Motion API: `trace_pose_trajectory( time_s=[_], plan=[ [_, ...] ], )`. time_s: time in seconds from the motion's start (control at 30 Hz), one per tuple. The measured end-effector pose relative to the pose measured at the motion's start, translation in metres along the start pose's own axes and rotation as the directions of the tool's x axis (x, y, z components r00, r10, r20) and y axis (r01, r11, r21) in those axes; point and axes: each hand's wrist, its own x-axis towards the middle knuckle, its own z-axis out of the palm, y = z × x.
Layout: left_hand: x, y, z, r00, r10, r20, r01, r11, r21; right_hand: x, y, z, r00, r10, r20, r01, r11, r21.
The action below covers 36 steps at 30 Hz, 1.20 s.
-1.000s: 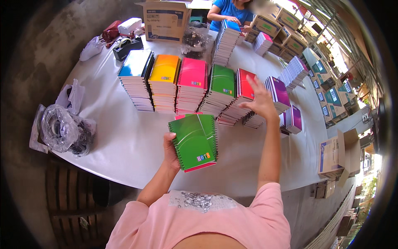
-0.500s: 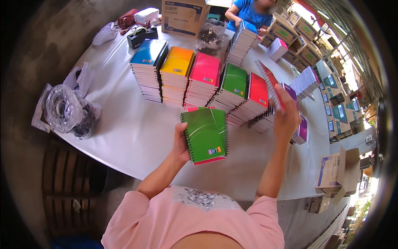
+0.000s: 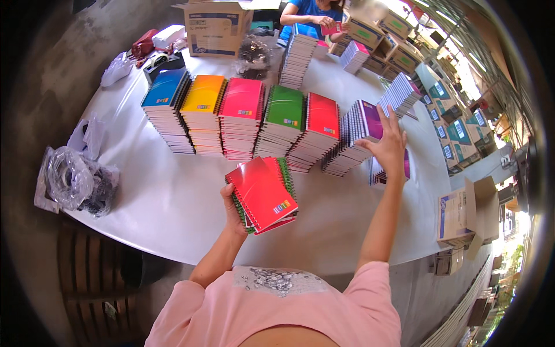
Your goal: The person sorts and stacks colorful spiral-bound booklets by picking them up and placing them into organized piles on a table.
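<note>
- White-topped desk [image 3: 156, 202] is filling the middle of my remote view; I am counting twelve o'clock as straight ahead of the wearer.
- Just past twelve, a co-worker [image 3: 306, 10] in blue is holding a small red item [image 3: 331, 28] across the desk.
- Stacked brown boxes [image 3: 364, 36] are standing at one o'clock, an open carton [image 3: 213, 34] is standing at eleven, and a clear plastic bag [image 3: 72, 179] is lying at nine.
- Spiral notebooks are forming a curved row of stacks: blue [image 3: 166, 88] at ten, then yellow [image 3: 203, 92], pink [image 3: 241, 98] at eleven, green [image 3: 285, 107] at twelve, red [image 3: 322, 113] at one and purple [image 3: 370, 118] at two.
- I am seeing the left hand [image 3: 232, 211], toward eight, gripping a notebook bundle [image 3: 266, 194] near the centre; a red cover is lying askew on top, with green edges showing beneath.
- Toward two or three, the right hand [image 3: 390, 144] is hovering at the purple stack, its fingers [image 3: 394, 118] spreading wide and gripping nothing; I am unable to tell whether they are touching the top cover.
</note>
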Motion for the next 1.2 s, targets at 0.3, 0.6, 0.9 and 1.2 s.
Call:
trace_pose_trajectory(
  time_s=[0.3, 0.6, 0.9, 1.2],
  plan=[
    [-0.006, 0.006, -0.015, 0.999, 0.001, -0.054, 0.005, 0.993, 0.116, -0.08, -0.006, 0.015, 0.969, -0.048, -0.244, 0.088, 0.983, 0.159],
    [-0.025, 0.003, -0.02, 0.947, -0.322, -0.013, 0.304, 0.877, 0.373, -0.165, -0.129, -0.015, 0.828, -0.556, 0.074, 0.241, 0.473, 0.848],
    [-0.022, -0.009, -0.013, 0.898, -0.393, -0.198, 0.363, 0.406, 0.838, -0.202, -0.107, 0.046, 0.844, 0.01, 0.537, -0.505, -0.328, 0.799],
    [0.007, -0.027, -0.052, 0.961, -0.26, 0.094, -0.1, -0.01, 0.995, -0.236, -0.066, 0.101, 0.98, 0.077, 0.186, -0.194, 0.117, 0.974]
  ],
)
